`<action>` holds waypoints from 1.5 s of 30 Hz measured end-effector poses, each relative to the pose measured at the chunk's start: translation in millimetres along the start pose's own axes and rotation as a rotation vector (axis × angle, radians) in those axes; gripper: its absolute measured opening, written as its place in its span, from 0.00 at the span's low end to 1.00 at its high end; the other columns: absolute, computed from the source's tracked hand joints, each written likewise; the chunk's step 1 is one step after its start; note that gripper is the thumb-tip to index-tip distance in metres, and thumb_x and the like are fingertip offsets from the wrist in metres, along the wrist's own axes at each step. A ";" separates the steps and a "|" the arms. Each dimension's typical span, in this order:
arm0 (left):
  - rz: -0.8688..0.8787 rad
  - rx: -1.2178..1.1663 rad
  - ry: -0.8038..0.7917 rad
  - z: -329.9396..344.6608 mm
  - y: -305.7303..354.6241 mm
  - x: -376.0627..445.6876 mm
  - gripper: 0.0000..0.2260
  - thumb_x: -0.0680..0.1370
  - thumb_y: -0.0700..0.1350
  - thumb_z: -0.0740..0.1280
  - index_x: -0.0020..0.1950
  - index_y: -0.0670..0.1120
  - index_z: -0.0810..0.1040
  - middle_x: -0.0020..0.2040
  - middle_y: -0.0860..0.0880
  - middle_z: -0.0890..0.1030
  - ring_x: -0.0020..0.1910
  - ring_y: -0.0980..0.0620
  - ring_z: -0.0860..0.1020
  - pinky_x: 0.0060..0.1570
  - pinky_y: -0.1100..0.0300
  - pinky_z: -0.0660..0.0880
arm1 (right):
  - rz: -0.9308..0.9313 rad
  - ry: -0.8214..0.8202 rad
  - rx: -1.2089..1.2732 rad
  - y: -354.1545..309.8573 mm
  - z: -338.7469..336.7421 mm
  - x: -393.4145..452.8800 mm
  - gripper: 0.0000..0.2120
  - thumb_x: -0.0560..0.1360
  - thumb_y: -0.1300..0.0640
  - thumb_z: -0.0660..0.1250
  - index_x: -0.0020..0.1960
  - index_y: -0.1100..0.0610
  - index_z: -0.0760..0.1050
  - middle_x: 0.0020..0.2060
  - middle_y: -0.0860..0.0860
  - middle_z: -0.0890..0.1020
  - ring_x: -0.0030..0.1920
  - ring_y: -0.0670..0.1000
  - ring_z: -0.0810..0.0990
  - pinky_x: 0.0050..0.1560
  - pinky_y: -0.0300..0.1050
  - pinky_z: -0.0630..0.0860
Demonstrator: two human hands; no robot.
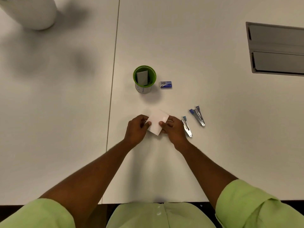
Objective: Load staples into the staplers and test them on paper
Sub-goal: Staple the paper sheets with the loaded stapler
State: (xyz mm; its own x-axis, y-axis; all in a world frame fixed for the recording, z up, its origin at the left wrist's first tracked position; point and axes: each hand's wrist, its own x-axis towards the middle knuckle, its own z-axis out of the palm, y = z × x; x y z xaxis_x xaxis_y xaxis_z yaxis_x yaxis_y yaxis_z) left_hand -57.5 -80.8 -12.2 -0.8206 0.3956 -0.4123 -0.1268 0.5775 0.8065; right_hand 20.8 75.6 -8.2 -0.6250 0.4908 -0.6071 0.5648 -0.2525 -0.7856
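Both hands pinching small white paper sheet just above smooth white table: left hand on left edge, right hand on right edge, thumbs on top. Paper flat, squarish, turned diamond-wise. Two slim metal staplers with blue ends on table right of hands: near stapler just beside right hand, far stapler a bit further out. Little blue staple box beside round green cup with folded paper inside. Grey recessed panel far right.

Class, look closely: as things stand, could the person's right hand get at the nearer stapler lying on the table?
Probably yes, once freed: the right hand lies right beside the nearer stapler with nothing between, but it now pinches the white paper together with the left hand.
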 end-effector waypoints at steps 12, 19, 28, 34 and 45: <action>-0.294 -0.443 -0.024 13.2 14.1 -0.5 0.02 0.77 0.41 0.73 0.45 0.44 0.82 0.45 0.43 0.85 0.47 0.44 0.84 0.42 0.54 0.83 | -0.067 -0.138 -0.048 -11.9 -25.4 -12.5 0.08 0.81 0.64 0.65 0.58 0.55 0.76 0.48 0.59 0.84 0.46 0.53 0.83 0.46 0.52 0.83; -0.483 -0.729 -0.043 18.7 20.6 -2.3 0.07 0.81 0.39 0.67 0.53 0.38 0.83 0.49 0.39 0.86 0.49 0.40 0.85 0.47 0.49 0.84 | -0.109 -0.123 -0.035 -10.1 -29.0 -13.9 0.18 0.79 0.74 0.58 0.44 0.60 0.83 0.46 0.53 0.84 0.50 0.53 0.83 0.44 0.42 0.82; -0.409 -0.730 -0.030 24.1 19.4 -3.4 0.03 0.78 0.38 0.71 0.49 0.41 0.85 0.48 0.43 0.86 0.47 0.45 0.85 0.42 0.57 0.83 | -0.172 -0.120 -0.196 -0.6 -40.3 -6.7 0.21 0.75 0.76 0.60 0.44 0.56 0.86 0.52 0.49 0.86 0.55 0.49 0.84 0.58 0.45 0.80; -0.396 -0.699 -0.040 28.9 21.2 -0.9 0.06 0.78 0.42 0.72 0.49 0.39 0.84 0.49 0.42 0.85 0.48 0.45 0.85 0.43 0.56 0.83 | -0.164 -0.107 -0.199 3.9 -42.1 -6.0 0.21 0.76 0.74 0.60 0.46 0.55 0.86 0.53 0.50 0.86 0.56 0.52 0.83 0.59 0.49 0.80; -0.378 -0.680 -0.071 33.0 19.5 1.7 0.04 0.77 0.37 0.73 0.50 0.38 0.84 0.42 0.44 0.87 0.43 0.48 0.86 0.41 0.58 0.83 | -0.064 -0.121 -0.024 -4.3 -43.4 -5.9 0.15 0.75 0.74 0.63 0.45 0.59 0.86 0.50 0.55 0.86 0.55 0.59 0.84 0.54 0.52 0.83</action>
State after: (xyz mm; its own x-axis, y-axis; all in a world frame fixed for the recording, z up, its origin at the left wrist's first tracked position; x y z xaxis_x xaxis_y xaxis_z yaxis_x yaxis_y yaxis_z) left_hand -43.0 -45.3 -11.1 -0.6190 0.3172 -0.7184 -0.7231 0.1266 0.6790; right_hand 45.4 110.0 3.9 -0.7198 0.4006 -0.5669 0.5334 -0.2035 -0.8210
